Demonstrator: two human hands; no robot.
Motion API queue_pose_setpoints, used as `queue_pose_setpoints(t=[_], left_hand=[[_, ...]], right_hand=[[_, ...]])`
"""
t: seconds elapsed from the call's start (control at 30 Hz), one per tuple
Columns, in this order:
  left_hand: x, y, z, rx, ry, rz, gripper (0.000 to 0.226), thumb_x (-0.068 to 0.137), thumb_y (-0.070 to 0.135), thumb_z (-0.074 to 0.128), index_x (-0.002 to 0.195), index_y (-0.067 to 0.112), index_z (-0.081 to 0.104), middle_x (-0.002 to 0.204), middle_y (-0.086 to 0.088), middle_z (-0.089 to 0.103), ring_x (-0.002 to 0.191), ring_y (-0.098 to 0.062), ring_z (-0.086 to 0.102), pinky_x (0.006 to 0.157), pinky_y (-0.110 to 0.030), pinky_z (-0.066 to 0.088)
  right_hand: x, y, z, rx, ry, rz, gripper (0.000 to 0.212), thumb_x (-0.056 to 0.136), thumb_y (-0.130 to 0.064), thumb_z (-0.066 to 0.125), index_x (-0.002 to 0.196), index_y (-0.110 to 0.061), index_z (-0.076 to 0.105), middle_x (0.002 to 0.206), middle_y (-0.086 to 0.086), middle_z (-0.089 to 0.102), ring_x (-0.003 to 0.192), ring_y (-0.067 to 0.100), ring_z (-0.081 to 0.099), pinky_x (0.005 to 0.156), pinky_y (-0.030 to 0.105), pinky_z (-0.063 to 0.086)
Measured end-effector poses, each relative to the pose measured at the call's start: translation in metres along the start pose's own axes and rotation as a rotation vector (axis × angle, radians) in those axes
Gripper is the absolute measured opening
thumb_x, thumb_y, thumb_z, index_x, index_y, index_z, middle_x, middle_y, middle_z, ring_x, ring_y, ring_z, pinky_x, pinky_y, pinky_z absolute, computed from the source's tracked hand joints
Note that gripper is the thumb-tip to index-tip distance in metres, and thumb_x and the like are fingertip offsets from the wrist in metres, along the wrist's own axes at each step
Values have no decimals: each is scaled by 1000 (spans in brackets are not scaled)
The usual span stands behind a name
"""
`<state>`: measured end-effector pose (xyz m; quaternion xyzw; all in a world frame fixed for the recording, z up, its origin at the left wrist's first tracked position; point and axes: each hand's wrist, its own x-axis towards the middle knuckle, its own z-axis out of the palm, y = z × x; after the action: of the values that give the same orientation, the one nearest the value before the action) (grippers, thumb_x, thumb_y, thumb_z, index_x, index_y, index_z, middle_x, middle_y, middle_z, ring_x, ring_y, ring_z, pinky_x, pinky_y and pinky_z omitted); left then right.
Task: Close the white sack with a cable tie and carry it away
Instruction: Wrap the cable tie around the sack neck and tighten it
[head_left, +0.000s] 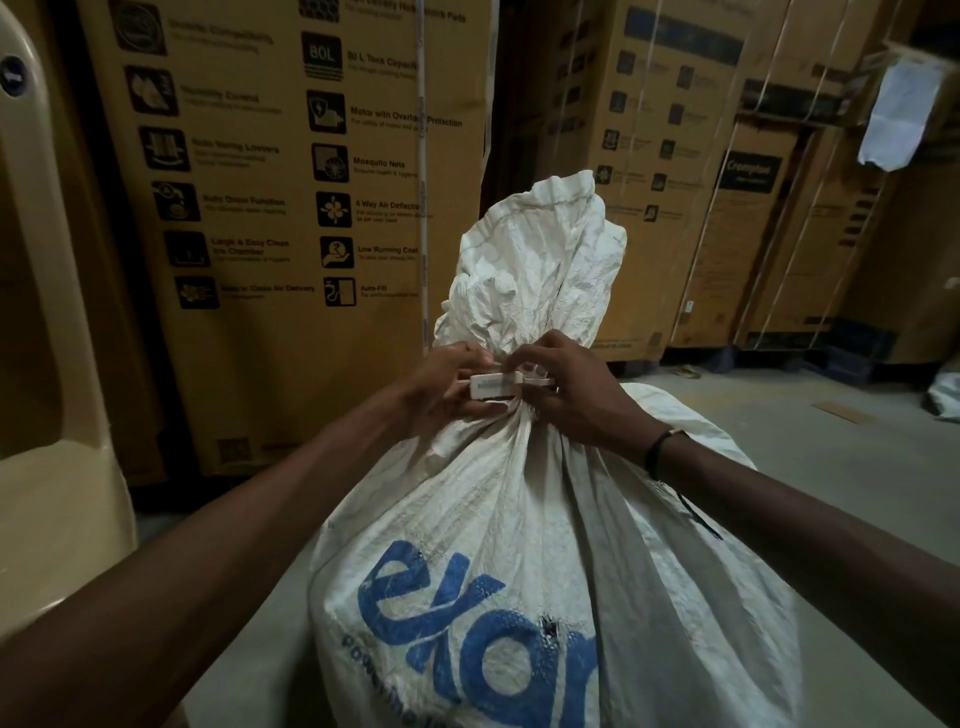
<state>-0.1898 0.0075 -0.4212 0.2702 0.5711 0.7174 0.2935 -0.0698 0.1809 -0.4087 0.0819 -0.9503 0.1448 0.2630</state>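
Both hands work a tie at the gathered neck of a white sack.

The sack stands on the floor right in front of the person, full and creased, with blue lettering on its near side and its mouth bunched into a ruffled crest above the neck. The left hand pinches the white tie by its flat head; the right hand grips the neck and the tie's other end. A dark band circles the right wrist. A beige chair is at left; printed cartons stand behind.
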Motion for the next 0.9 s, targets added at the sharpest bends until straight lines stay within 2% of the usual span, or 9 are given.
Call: queue_pose_setpoints(t=[0.1, 0.17, 0.27, 0.37, 0.53, 0.63, 0.7, 0.8, 0.9], left_hand=[[5, 5, 2, 88, 13, 4, 11, 101, -3, 58, 108, 6, 57, 105, -16, 67, 86, -27, 72, 69, -41, 67], [7, 5, 6, 204, 32, 50, 12, 100, -5, 60, 103, 7, 57, 97, -14, 66, 70, -18, 73, 54, -30, 64], [12, 0, 7, 265, 46, 110, 20, 96, -9, 64, 97, 9, 57, 100, -12, 68, 76, -18, 74, 60, -32, 66], [13, -2, 2, 272, 87, 167, 25, 93, -11, 66, 94, 10, 53, 102, -11, 72, 78, -15, 74, 57, -31, 64], [7, 3, -9, 257, 160, 208, 25, 98, -12, 59, 91, 10, 51, 86, -11, 65, 70, -15, 72, 60, -28, 64], [6, 7, -14, 270, 241, 240, 27, 99, -13, 56, 88, 10, 50, 86, -12, 62, 78, -21, 69, 60, -27, 64], [5, 8, -12, 250, 245, 254, 28, 101, -14, 52, 88, 10, 48, 89, -14, 59, 80, -23, 69, 61, -26, 65], [7, 3, 1, 133, 237, 233, 24, 104, -11, 46, 92, 9, 47, 101, -22, 58, 82, -27, 72, 60, -27, 65], [6, -2, 16, -76, 290, 173, 18, 104, -10, 45, 102, 8, 50, 97, -22, 67, 74, -25, 73, 58, -28, 65]], right_hand=[[0, 4, -1, 31, 2, 4, 23, 99, -27, 77, 122, -26, 76, 111, 2, 60, 100, 25, 63, 85, 39, 53], [-2, 7, -3, 59, -7, 6, 24, 99, -27, 78, 122, -26, 76, 111, 0, 59, 100, 22, 62, 83, 35, 48], [-5, 9, -5, 84, -12, 1, 23, 99, -26, 78, 122, -23, 76, 114, 3, 61, 101, 19, 61, 80, 28, 46], [-8, 11, -8, 120, -27, -22, 23, 100, -25, 77, 123, -21, 76, 118, 5, 62, 96, 15, 63, 78, 20, 49], [-10, 17, -14, 154, -55, -59, 21, 102, -23, 76, 123, -23, 75, 123, 3, 62, 95, 18, 71, 83, 29, 58], [-10, 18, -16, 161, -73, -81, 19, 104, -21, 72, 121, -30, 74, 123, 0, 61, 94, 14, 70, 81, 17, 56], [-10, 19, -18, 165, -75, -76, 22, 105, -17, 70, 119, -33, 73, 122, -4, 60, 93, 13, 70, 77, 14, 55], [-7, 21, -17, 103, -35, -98, 19, 105, -15, 69, 115, -31, 75, 116, -7, 62, 94, 19, 69, 76, 28, 56], [-4, 19, -19, -41, -28, -167, 12, 105, -24, 69, 114, -29, 74, 117, -5, 65, 96, 19, 67, 79, 45, 59]])
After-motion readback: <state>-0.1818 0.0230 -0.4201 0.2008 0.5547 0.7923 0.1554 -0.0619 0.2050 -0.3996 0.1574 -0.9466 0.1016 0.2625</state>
